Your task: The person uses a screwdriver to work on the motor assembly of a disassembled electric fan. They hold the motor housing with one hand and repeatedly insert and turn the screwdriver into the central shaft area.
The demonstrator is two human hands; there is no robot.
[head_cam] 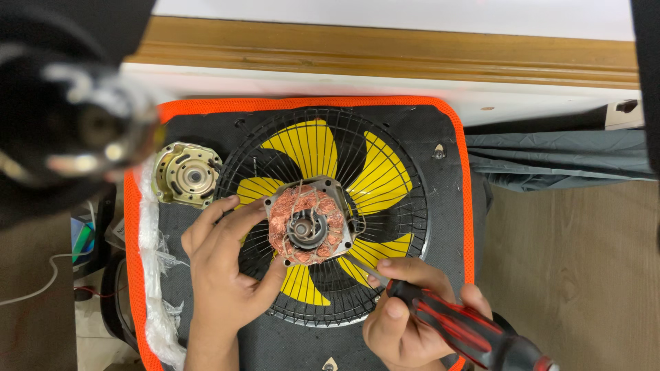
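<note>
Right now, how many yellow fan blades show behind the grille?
5 on the yellow fan: top, upper right, lower right, bottom, left. The motor and left hand may hide more.
</note>
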